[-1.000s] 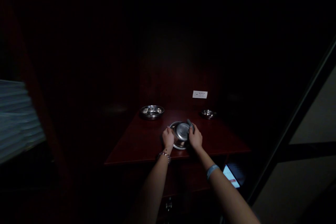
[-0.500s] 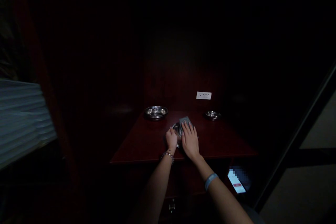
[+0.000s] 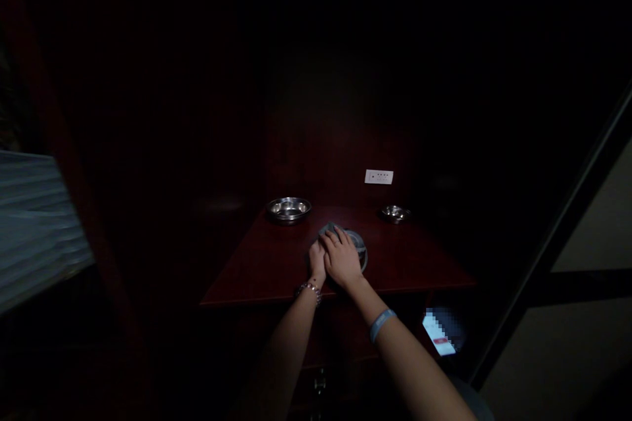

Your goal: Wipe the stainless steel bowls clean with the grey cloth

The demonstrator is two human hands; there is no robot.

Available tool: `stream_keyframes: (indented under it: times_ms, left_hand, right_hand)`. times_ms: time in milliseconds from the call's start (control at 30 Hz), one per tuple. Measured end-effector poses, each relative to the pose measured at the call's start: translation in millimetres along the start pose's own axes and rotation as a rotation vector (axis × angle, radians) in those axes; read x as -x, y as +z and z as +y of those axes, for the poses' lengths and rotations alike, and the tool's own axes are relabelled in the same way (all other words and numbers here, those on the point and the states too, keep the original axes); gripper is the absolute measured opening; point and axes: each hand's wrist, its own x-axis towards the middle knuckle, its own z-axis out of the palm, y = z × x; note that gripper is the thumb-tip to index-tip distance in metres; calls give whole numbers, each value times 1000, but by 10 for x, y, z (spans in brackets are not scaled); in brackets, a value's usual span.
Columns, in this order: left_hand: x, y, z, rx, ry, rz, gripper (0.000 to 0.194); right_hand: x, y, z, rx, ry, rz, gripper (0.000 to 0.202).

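Note:
A round metal dish [image 3: 364,255] lies near the front middle of the dark red surface [image 3: 399,263], partly covered by my hands. My right hand [image 3: 342,258] lies over the dish's left part on a grey cloth [image 3: 326,230], fingers pressed down on it. Beside it, touching, my left hand [image 3: 317,259] is closed at the dish's left edge; its fingertips are hidden, so its grip is unclear. Farther back stand a larger metal dish [image 3: 289,209] on the left and a smaller one [image 3: 395,213] on the right.
A white socket panel [image 3: 378,177] is on the back wall. Below the surface at right glows a phone screen [image 3: 438,334]. A pale ridged stack [image 3: 39,223] is at far left, and a metal latch [image 3: 320,381] shows below the front edge.
My right hand and the cloth have moved left across the dish, up against my left hand. More of the dish's right side shows. The view has shifted slightly.

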Motion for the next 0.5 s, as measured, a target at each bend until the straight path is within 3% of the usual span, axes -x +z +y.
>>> stream_keyframes:
  times_ms: [300, 500]
  left_hand:
    - [54, 53, 37, -102, -68, 5, 40]
    - [47, 83, 1, -119, -62, 41, 43]
  right_hand:
    - [-179, -107, 168, -36, 233, 47, 39]
    - [-115, -197, 442, -143, 452, 9, 42]
